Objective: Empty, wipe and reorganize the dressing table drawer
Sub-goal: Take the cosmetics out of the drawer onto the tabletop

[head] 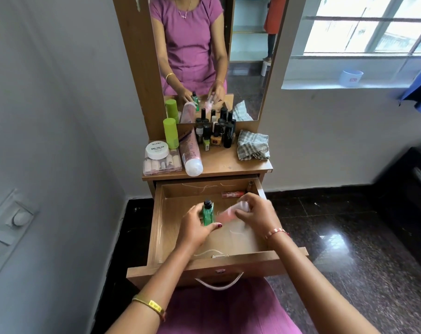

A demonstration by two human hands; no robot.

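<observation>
The wooden drawer [156,227] of the dressing table is pulled out below me. My left hand [195,227] holds a small green bottle [208,214] with a black cap upright over the drawer. My right hand [255,215] grips a blurred pink tube [225,215] with a clear cap beside it. A small red tube [232,194] and a dark item [250,185] lie at the drawer's back right. Loose threads lie on the drawer floor.
On the tabletop [224,162] stand a white nail polish jar [157,150] on a clear box, a green can [170,133], a large pink tube [191,154], several small bottles [216,135] and a checked cloth [253,144]. The mirror rises behind. A wall stands left, dark floor right.
</observation>
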